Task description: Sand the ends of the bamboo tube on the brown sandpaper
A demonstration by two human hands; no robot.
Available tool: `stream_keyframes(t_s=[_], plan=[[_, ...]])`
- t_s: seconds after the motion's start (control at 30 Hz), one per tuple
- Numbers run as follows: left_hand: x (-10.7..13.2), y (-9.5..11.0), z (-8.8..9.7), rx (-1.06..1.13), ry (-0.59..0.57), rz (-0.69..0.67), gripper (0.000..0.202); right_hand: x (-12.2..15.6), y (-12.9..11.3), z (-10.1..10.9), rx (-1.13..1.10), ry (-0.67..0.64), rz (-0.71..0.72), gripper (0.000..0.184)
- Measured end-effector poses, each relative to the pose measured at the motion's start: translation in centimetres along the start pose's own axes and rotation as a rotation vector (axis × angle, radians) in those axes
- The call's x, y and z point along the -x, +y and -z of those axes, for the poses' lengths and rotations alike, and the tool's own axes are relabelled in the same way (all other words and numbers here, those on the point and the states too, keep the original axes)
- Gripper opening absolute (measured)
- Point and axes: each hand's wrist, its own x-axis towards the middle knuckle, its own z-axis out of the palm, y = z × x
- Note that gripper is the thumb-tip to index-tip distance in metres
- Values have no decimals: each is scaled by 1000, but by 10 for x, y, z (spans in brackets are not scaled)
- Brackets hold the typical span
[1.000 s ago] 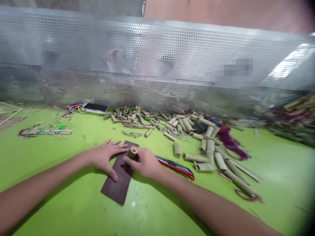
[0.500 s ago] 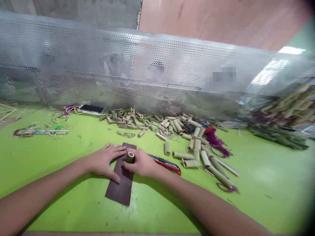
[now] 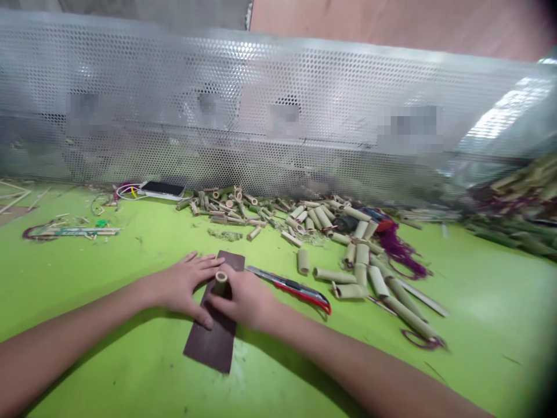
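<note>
I see a pale tan bamboo tube (image 3: 221, 283), dark maroon abrasive sheet (image 3: 211, 346), red-and-black utility knife (image 3: 302, 292), lime-green desk (image 3: 478, 348) and silver dot-perforated metal screen (image 3: 278, 104).

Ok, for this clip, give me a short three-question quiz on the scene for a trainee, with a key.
1. Which hand, left or right, grips the upright bamboo tube?
2. True or false: the red-handled utility knife is in the right hand.
3. What is the left hand pressing on?
A. a dark abrasive sheet
B. a folded cloth
C. a wooden board

Key: 1. Right. 2. False, it lies on the green table. 3. A.
</note>
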Motion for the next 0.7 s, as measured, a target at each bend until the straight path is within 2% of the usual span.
stream_keyframes(t_s=[0.17, 0.3, 0.43, 0.53, 0.7], plan=[[0, 2, 2, 2, -23, 22, 115, 1, 3, 7, 33, 21, -75, 25], [0, 6, 5, -2, -43, 27, 116, 3, 2, 7, 16, -23, -10, 33], [-1, 6, 6, -6, -27, 17, 116, 5, 3, 7, 31, 20, -73, 22], [-2, 6, 6, 12, -35, 13, 116, 6, 2, 7, 19, -35, -26, 25], [-2, 5, 5, 20, -22, 10, 118, 6, 1, 5, 58, 20, -87, 25]])
